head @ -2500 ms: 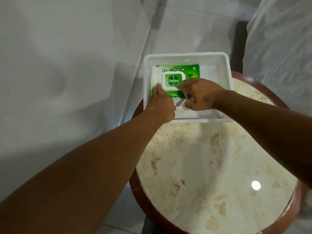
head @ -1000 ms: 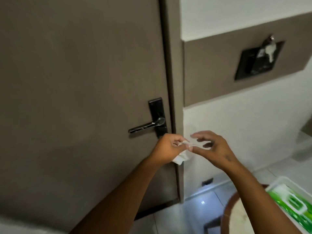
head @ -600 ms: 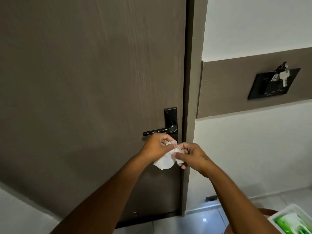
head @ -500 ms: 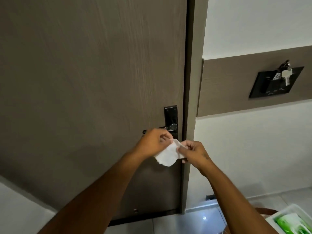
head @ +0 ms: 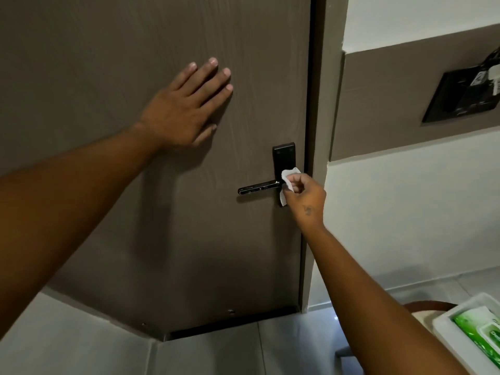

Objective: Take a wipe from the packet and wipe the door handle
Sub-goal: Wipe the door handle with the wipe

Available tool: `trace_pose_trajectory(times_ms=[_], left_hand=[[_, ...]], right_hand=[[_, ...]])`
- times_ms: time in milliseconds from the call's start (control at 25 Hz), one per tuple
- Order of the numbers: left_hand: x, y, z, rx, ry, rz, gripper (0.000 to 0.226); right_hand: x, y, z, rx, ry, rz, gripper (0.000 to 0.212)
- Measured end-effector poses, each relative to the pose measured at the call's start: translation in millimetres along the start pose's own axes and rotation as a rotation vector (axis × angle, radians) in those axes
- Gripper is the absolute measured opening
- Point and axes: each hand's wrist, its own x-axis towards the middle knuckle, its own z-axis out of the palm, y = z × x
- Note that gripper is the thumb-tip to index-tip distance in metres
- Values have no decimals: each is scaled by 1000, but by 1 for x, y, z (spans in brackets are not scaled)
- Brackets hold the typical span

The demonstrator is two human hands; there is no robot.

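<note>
Down in the near corner the green wipe packet (head: pixel 480 331) sits in its white tray (head: pixel 443 330), both cut off by the edge. Half a second ago both hands held the wipe (head: pixel 287 180) together; now the right hand (head: pixel 304 197) alone pinches it, bunched up, against the inner end of the black door handle (head: pixel 257 187), so the wiping looks just begun. Farther up, the left hand (head: pixel 184 106) has let go and lies open and flat on the brown door (head: pixel 135 185), and the fist hides where lever meets plate.

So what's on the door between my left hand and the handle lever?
Nothing: in the head view, only bare brown door separates the flat left hand from the lever.
</note>
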Motion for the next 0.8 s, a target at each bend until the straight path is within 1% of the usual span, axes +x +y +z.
trace_pose_trajectory(times_ms=[120,200,360,440,520,560,640,720,800], left_hand=[[-2,-10,17,45,75,54,76],[0,-11,21,63,132,73,76],[0,-11,31,101,218,88,76],[1,-11,33,97,258,87,76],[0,-10,34,94,267,81,76],[1,-10,33,89,262,88,75],[2,-11,31,81,254,103,75],[2,-10,32,77,245,96,75],[2,-10,32,73,241,102,76]], right_hand=[[-5,8,-2,102,-91,-21,11],[-3,11,-6,143,-148,5,10],[4,8,-5,-35,-60,-86,16],[8,10,-2,-126,-32,-149,15],[7,12,1,-225,-34,-247,12],[6,14,1,-229,-50,-269,13],[5,19,3,-149,-83,-240,20],[4,20,5,-50,-92,-135,28],[4,12,8,-158,-102,-166,28]])
